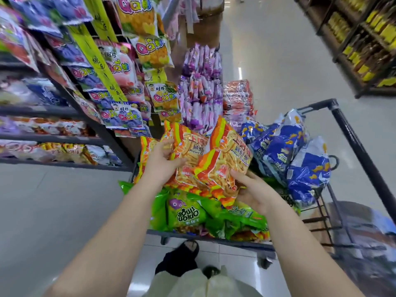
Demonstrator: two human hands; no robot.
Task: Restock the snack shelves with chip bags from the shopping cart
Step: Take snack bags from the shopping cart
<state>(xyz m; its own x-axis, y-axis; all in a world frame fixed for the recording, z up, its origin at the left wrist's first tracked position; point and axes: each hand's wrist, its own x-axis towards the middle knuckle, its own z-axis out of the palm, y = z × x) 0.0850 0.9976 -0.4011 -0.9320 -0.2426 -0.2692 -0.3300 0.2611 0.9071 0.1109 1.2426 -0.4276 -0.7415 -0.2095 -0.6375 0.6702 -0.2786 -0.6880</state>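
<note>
Snack shelves point(64, 136) at nine o'clock: dark rails, mixed bags lying on the tiers, print too blurred to read. QQ gummy bags point(128, 116) hang at eleven o'clock off the shelf end, blue, pink and orange ones overlapping, with a yellow paper strip point(96, 58) running down across them. Purple-pink packets point(201, 88) are stacked upright at twelve o'clock, just beyond the cart.

My left hand point(159, 166) sits just left of centre, thumb curled over the front of an orange prawn cracker bag point(190, 159) and fingers wrapped round its left edge, bag lifted above the cart load. A second prawn cracker bag point(227, 159) overlaps the first on its right side, tilted. My right hand point(255, 191), at five o'clock of that bag, pinches its lower corner, thumb on the front and fingers underneath. More orange bags point(147, 151) lie in the cart behind my left hand.

Green onion rings bags point(186, 213) fill the near end of the shopping cart point(353, 138), at six o'clock below both hands. Blue bags point(278, 151) with a fish print are piled at three o'clock in the cart, against its black frame. My sandalled foot point(182, 258) stands on the floor just beside the cart's near edge. Bottle shelves point(375, 39) with yellow labels stand at two o'clock across the aisle, well apart.
</note>
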